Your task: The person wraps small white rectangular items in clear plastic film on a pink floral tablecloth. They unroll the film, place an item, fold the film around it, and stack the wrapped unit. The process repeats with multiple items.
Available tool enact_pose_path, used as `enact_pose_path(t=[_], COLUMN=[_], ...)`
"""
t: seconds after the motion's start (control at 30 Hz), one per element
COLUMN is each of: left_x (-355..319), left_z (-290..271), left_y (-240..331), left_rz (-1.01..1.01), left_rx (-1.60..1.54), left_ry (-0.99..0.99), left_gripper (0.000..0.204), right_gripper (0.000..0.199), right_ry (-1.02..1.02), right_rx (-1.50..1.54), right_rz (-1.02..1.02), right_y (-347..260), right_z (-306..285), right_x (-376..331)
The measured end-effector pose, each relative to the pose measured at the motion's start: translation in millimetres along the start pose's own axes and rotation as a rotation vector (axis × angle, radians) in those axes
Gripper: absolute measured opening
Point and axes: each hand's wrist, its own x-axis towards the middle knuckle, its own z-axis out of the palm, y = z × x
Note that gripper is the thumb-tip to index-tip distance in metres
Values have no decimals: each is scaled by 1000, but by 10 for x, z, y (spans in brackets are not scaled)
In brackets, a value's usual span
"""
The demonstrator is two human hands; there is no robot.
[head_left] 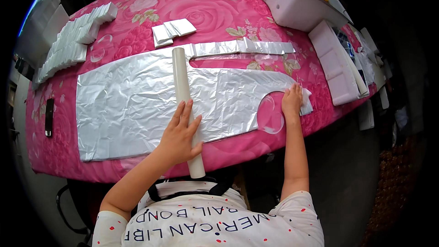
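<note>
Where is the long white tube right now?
In the head view, the long white tube lies across the silver sheet near the middle of the pink flowered table. The left hand rests on its near end, which sticks past the table's edge.

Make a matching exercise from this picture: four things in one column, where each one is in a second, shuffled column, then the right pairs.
Things:
1. white tube
2. left hand
3. right hand
4. black phone

Places:
A. pressed flat on the right end of the silver sheet
B. lying across the silver sheet, its near end past the table edge
C. on the pink flowered cloth, left of the sheet
D. resting on the tube

Pairs: 1-B, 2-D, 3-A, 4-C
</note>
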Motion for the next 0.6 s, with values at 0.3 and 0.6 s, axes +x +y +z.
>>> enact_pose_path(t=[0.3, 0.6], left_x=[-18, -30], left_z=[-3, 18], left_y=[-18, -10], left_rz=[2, 10], left_rx=[-17, -21], left_ry=[8, 15], left_gripper=[62, 61], right_gripper=[14, 26], right_ry=[172, 297], right_rx=[-17, 22], right_rz=[-36, -78], right_y=[38, 441], right_z=[-270, 12], right_x=[18, 46])
